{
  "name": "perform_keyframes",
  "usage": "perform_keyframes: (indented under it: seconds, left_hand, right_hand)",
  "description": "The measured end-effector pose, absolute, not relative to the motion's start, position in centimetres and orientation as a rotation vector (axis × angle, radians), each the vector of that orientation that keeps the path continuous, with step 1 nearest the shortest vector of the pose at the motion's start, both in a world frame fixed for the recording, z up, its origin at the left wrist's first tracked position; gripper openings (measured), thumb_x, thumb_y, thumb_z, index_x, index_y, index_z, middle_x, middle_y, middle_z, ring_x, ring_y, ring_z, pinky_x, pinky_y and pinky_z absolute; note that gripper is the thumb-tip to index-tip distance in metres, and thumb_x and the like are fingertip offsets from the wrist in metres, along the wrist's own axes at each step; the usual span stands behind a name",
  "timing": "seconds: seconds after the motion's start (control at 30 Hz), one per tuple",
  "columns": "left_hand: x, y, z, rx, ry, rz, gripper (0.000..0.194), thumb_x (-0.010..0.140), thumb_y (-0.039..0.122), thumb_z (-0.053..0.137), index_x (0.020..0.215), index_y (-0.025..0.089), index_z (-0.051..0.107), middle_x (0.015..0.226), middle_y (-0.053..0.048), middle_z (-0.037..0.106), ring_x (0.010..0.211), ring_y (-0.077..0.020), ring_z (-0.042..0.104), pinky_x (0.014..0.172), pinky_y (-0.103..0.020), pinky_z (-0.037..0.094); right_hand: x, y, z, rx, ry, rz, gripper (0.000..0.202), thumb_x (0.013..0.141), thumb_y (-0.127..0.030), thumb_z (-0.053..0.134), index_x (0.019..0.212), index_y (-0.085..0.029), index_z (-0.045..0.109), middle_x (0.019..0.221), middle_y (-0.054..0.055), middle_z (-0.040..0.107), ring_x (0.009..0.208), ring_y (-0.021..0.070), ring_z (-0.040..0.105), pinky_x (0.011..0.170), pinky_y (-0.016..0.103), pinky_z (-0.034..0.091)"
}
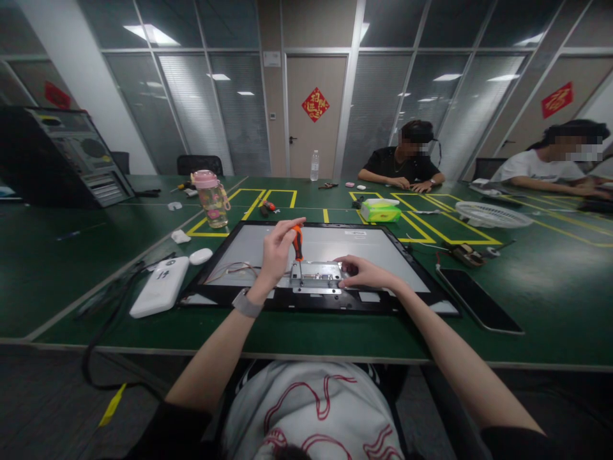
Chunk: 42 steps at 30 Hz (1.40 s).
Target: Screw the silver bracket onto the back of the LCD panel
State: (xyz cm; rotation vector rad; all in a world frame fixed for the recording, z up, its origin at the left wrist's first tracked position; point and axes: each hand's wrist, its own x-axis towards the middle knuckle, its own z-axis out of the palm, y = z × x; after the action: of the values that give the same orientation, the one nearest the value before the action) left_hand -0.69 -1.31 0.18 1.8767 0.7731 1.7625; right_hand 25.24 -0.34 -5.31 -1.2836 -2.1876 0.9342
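A flat display panel (383,255) with a black frame lies on the table in front of me. Near its front edge sits a silver metal bracket (316,273). My left hand (278,248) is closed around the orange and black handle of a screwdriver (297,246), which stands nearly upright with its tip down at the bracket's left part. My right hand (366,273) rests at the bracket's right end, thumb and fingers gripping its edge. Thin wires (234,267) run over the panel to the left of the bracket.
Left of the panel lie a white power bank (160,287) and a white oval case (200,256); a pink-lidded bottle (211,201) stands behind. A phone (479,299) lies at right. Farther back are a tissue pack (380,211), a white basket (493,214) and two people.
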Motion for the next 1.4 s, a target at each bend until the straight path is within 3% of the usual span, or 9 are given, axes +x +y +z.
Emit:
perform_keyframes:
  seconds: [0.17,0.3,0.57,0.77,1.0,1.17,1.4]
  left_hand:
    - [-0.5,-1.4,0.2,1.889,0.847,1.794,0.016,0.083,0.026,0.062,0.094,0.018,0.071,0.083,-0.003,0.059,0.075,-0.0126,0.056,0.069,-0.024,0.046]
    - [-0.3,-1.4,0.2,1.874,0.872,1.841,0.011,0.077,0.026,0.07,0.086,0.018,0.069,0.079,0.0,0.053,0.07,-0.0107,0.051,0.068,-0.023,0.044]
    - [-0.4,-1.0,-0.4,1.707,0.668,1.683,0.026,0.094,0.029,0.041,0.105,0.019,0.062,0.086,-0.004,0.06,0.078,-0.0147,0.058,0.075,-0.029,0.047]
    - [-0.5,-1.3,0.1,1.814,0.813,1.815,0.014,0.083,0.031,0.062,0.086,0.018,0.067,0.088,-0.004,0.058,0.078,-0.0133,0.056,0.07,-0.025,0.046]
    - [-0.6,-0.7,-0.2,1.648,0.685,1.728,0.026,0.092,0.035,0.047,0.095,0.017,0.066,0.082,-0.005,0.064,0.078,-0.0154,0.06,0.075,-0.028,0.048]
    - [-0.6,-1.1,0.1,1.739,0.825,1.782,0.018,0.083,0.035,0.062,0.085,0.018,0.067,0.084,-0.005,0.063,0.079,-0.0143,0.059,0.07,-0.025,0.048]
    - [-0.6,-0.3,-0.4,1.631,0.601,1.65,0.029,0.092,0.037,0.049,0.105,0.017,0.066,0.09,-0.007,0.067,0.083,-0.0159,0.064,0.079,-0.03,0.051]
  right_hand:
    - [25.2,-0.3,-5.3,-1.268,-2.196,0.939,0.069,0.064,-0.046,0.076,0.123,-0.015,0.058,0.09,0.003,0.051,0.083,0.0182,0.049,0.076,0.031,0.042]
    - [25.2,-0.3,-5.3,-1.264,-2.187,0.956,0.072,0.064,-0.047,0.076,0.125,-0.014,0.056,0.09,0.003,0.05,0.082,0.0179,0.049,0.076,0.031,0.042]
    - [25.3,-0.2,-5.4,-1.274,-2.193,0.946,0.073,0.064,-0.045,0.076,0.126,-0.013,0.055,0.09,0.003,0.051,0.082,0.018,0.05,0.077,0.032,0.042]
    - [25.2,-0.3,-5.3,-1.279,-2.197,0.929,0.072,0.065,-0.046,0.076,0.126,-0.014,0.056,0.092,0.003,0.053,0.084,0.0185,0.051,0.078,0.032,0.044]
    - [25.3,-0.3,-5.3,-1.284,-2.196,0.933,0.073,0.065,-0.046,0.076,0.126,-0.013,0.056,0.092,0.004,0.053,0.083,0.0184,0.051,0.077,0.032,0.044]
    - [25.3,-0.3,-5.4,-1.27,-2.196,0.921,0.07,0.064,-0.045,0.077,0.125,-0.017,0.057,0.091,0.003,0.053,0.084,0.0187,0.052,0.078,0.032,0.044]
    - [25.2,-0.3,-5.3,-1.28,-2.181,0.94,0.072,0.064,-0.044,0.077,0.125,-0.012,0.057,0.09,0.003,0.054,0.082,0.0182,0.051,0.077,0.033,0.044]
